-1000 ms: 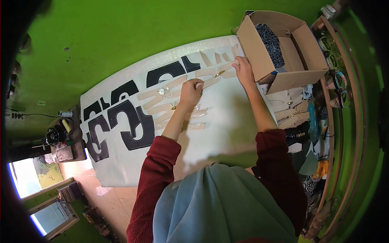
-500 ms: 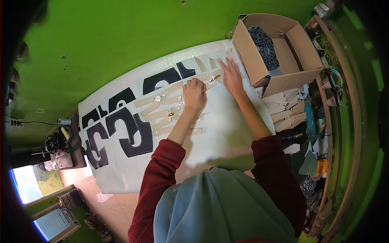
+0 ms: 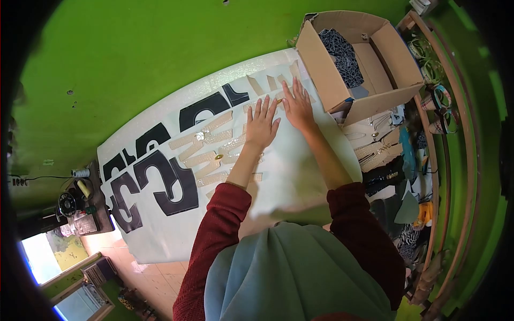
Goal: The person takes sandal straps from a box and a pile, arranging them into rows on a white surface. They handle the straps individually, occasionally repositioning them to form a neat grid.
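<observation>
On the white sheet [image 3: 300, 176] covering the table, my left hand [image 3: 261, 128] lies flat over beige textured strap pieces, fingers stretched out. My right hand [image 3: 299, 111] rests close beside it, fingers extended, over the upper end of the strap pieces. A small gold ornament shows between the two hands. To the left of my hands are more beige strap pieces [image 3: 208, 170], one with a gold oval ornament [image 3: 218, 157] and one with a silvery ornament [image 3: 200, 136]. Parts of the straps under my palms are hidden.
Black curved cut pieces [image 3: 184, 199] lie along the left half of the sheet. An open cardboard box [image 3: 326, 80] with dark patterned material stands at the far right. Beside it are a cluttered shelf with scraps [image 3: 383, 176] and a wooden rail [image 3: 447, 166]. A sewing machine [image 3: 67, 203] is at left.
My left hand has gone from curled fingers to flat, outstretched ones on the straps. My right hand's spread fingers have drawn closer together, and the hands are nearer each other. The view has shifted slightly.
</observation>
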The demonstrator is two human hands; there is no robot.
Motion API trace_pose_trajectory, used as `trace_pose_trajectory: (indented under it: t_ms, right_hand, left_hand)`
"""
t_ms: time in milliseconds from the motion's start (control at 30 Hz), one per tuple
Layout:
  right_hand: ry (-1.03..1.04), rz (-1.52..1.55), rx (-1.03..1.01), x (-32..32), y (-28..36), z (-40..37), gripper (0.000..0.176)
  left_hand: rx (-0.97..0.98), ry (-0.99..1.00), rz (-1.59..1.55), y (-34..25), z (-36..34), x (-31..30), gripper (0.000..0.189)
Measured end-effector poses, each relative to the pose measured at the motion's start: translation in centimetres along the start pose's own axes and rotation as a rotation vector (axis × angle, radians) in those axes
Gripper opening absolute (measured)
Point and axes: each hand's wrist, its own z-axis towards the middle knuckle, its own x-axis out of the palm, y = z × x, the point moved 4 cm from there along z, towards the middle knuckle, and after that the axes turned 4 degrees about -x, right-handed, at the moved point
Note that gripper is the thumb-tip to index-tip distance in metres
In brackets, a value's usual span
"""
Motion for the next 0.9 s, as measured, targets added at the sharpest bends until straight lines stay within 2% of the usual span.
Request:
trace_pose_trajectory:
  t_ms: [67,133,167,200,267,367,400,467,567,700,800,900]
  right_hand:
    - [-0.049,0.002,0.009,-0.8,0.1,-0.2,0.051]
    - [-0.074,0.028,0.174,-1.3,-1.4,-1.1,0.054]
    - [0.008,0.039,0.193,-1.3,-2.1,-1.6,0.052]
    - [0.014,0.04,0.188,-1.9,-2.2,-1.9,0.052]
    - [0.079,-0.082,0.025,-2.7,-1.9,-2.2,0.041]
    - [0.166,0.072,0.11,-5.1,-0.9,-1.7,0.031]
    - [0.161,0.072,0.115,-5.0,-1.0,-1.9,0.031]
    - [0.083,0.03,-0.001,-5.0,-0.7,-2.1,0.029]
    - [-0.01,0.039,-0.006,-5.0,-0.9,-2.4,0.024]
    - [-0.011,-0.026,0.056,-4.3,-0.5,-1.8,0.024]
    - [-0.123,-0.072,0.024,-3.7,0.4,-1.0,0.031]
    - [-0.021,-0.201,-0.004,-1.5,0.6,-0.8,0.041]
  left_hand:
    - [-0.026,0.003,-0.057,0.3,0.1,0.1,0.064]
    - [-0.06,0.006,-0.118,0.5,0.1,0.1,0.066]
    - [-0.057,0.004,-0.066,0.3,0.1,0.2,0.067]
    - [-0.054,0.002,-0.014,0.2,0.0,0.3,0.069]
    - [-0.056,-0.013,-0.006,0.2,0.1,0.3,0.068]
    - [-0.046,-0.037,0.013,0.1,-0.2,0.4,0.067]
    - [-0.039,-0.049,0.022,0.0,-0.2,0.3,0.067]
    - [-0.028,-0.059,0.014,0.0,-0.3,0.2,0.066]
    - [-0.028,-0.07,0.007,-0.2,-0.2,0.0,0.066]
    - [-0.044,-0.038,-0.006,-0.3,-0.3,-0.3,0.066]
    - [-0.046,-0.046,-0.013,-0.3,-0.1,-0.4,0.066]
    - [-0.052,-0.037,-0.003,-0.3,0.0,-0.3,0.065]
